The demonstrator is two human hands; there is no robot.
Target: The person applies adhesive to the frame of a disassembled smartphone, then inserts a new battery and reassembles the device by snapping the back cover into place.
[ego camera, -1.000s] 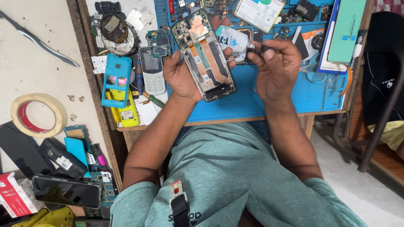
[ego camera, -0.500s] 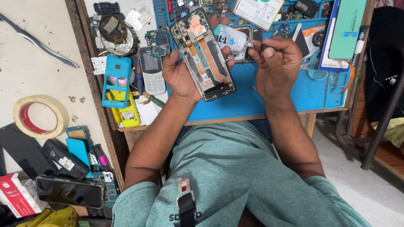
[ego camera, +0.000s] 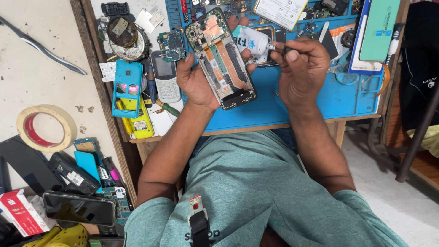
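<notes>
Left hand [ego camera: 197,84]: gripping from the side and underneath, palm turned inward, thumb lying along the near edge, fingertips [ego camera: 234,22] showing past the far edge.
Left wrist: bending slightly back, sitting just above the near edge of the work surface.
Left forearm: bare, running diagonally down and to the left towards the torso, elbow bending sharply.
Right hand [ego camera: 302,71]: curling into a loose fist, thumb pressing against the forefinger in a pinch, knuckles facing the camera.
Right wrist: holding straight, in line with the forearm.
Right forearm: bare, running down and slightly rightward, elbow tucking beside the torso.
Spacing: hands working close together, not touching.
</notes>
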